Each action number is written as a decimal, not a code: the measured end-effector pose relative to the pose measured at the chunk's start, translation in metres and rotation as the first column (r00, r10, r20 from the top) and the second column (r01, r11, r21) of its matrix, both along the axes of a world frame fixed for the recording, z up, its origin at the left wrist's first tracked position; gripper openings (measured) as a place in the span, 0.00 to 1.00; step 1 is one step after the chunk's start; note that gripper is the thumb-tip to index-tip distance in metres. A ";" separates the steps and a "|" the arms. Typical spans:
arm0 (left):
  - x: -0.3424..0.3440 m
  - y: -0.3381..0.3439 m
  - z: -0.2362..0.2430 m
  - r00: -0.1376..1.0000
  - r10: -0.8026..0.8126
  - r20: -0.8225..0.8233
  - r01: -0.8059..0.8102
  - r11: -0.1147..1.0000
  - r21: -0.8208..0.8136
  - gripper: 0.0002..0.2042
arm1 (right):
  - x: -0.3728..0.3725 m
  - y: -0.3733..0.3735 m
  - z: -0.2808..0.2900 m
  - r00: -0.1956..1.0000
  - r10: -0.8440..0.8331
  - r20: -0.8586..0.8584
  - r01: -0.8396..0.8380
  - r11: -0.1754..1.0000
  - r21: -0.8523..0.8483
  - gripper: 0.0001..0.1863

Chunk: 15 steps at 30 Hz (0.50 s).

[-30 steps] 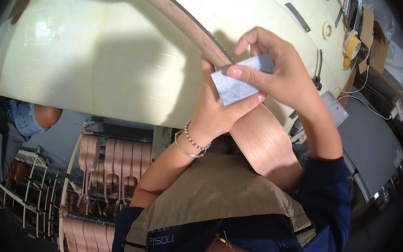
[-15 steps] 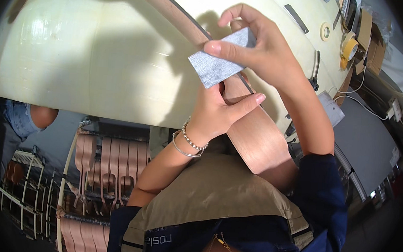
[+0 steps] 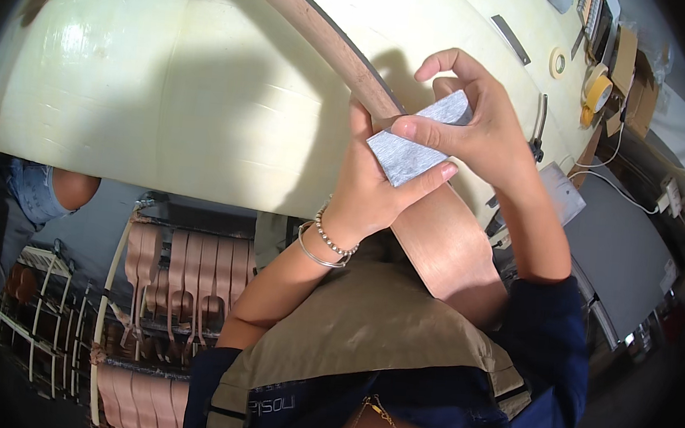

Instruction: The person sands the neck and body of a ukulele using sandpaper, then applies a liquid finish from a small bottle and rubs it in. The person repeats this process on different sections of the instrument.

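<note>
Tabletop (image 3: 124, 124), pale yellow and shiny, fills the top of the view. Down at the left, a rack (image 3: 197, 217) holds many brown wooden pieces (image 3: 194, 263) side by side. One long wooden piece (image 3: 441, 238) slants from the top left down by a dark blue sleeve (image 3: 550, 335), thin in the middle and wide at the low end. The left hand (image 3: 369, 184) holds it around the thin part, with the thumb across the front. The right hand (image 3: 486, 125) pinches a flat gray sheet (image 3: 406, 156) between thumb and fingers, with the pointing finger off it. The sheet hides some of the wood; I cannot tell if they touch. A yellow roll of tape (image 3: 599, 92) is far right, and a bead bracelet (image 3: 325, 235) is just below the left hand.
</note>
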<state>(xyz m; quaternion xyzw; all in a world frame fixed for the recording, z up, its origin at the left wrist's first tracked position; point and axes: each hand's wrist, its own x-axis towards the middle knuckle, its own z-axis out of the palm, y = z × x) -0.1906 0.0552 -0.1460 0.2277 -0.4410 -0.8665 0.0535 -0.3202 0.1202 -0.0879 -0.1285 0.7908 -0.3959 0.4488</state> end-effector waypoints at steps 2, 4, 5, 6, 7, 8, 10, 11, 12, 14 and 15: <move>-0.002 0.002 0.003 1.000 0.014 -0.016 -0.012 0.993 0.119 0.29 | 0.003 -0.006 -0.009 0.994 -0.085 -0.073 0.076 0.989 -0.124 0.26; -0.001 0.001 0.000 0.999 -0.040 0.002 0.039 0.990 0.132 0.27 | 0.003 -0.031 -0.008 0.985 -0.173 -0.009 0.170 0.973 -0.155 0.26; 0.002 -0.002 0.001 0.993 -0.104 0.048 0.096 0.984 0.148 0.27 | 0.004 -0.028 -0.011 0.989 -0.113 -0.091 0.103 0.989 -0.109 0.25; 0.002 -0.001 0.004 0.998 -0.051 0.030 0.045 0.985 0.165 0.27 | 0.009 -0.018 -0.013 0.989 -0.134 -0.061 0.125 0.984 -0.127 0.24; 0.002 -0.002 0.007 1.000 0.008 0.010 -0.010 0.984 0.179 0.28 | 0.018 -0.005 -0.013 0.989 -0.146 -0.032 0.140 0.979 -0.146 0.24; 0.000 0.000 0.006 1.000 0.029 0.002 -0.029 0.990 0.135 0.28 | 0.023 0.006 -0.013 0.986 -0.166 -0.005 0.163 0.974 -0.158 0.24; 0.002 0.004 0.000 0.999 0.031 -0.020 -0.029 0.995 0.094 0.27 | 0.019 0.001 -0.013 0.991 -0.130 -0.015 0.126 0.981 -0.148 0.22; 0.003 0.005 -0.003 0.999 0.012 -0.038 -0.009 0.995 0.094 0.27 | 0.011 -0.013 -0.010 0.995 -0.092 -0.041 0.086 0.987 -0.133 0.22; 0.003 0.006 -0.004 0.998 0.020 -0.060 -0.016 0.998 0.069 0.27 | 0.007 -0.022 -0.007 0.996 -0.054 -0.065 0.046 0.992 -0.116 0.21; 0.000 0.002 -0.005 0.993 0.031 -0.116 -0.032 0.999 -0.006 0.28 | 0.008 -0.021 -0.009 0.997 -0.058 -0.057 0.049 0.988 -0.147 0.21; -0.001 0.001 -0.003 0.992 0.070 -0.101 -0.065 0.997 0.047 0.28 | 0.016 -0.008 -0.011 0.994 -0.070 -0.080 0.057 0.986 -0.154 0.21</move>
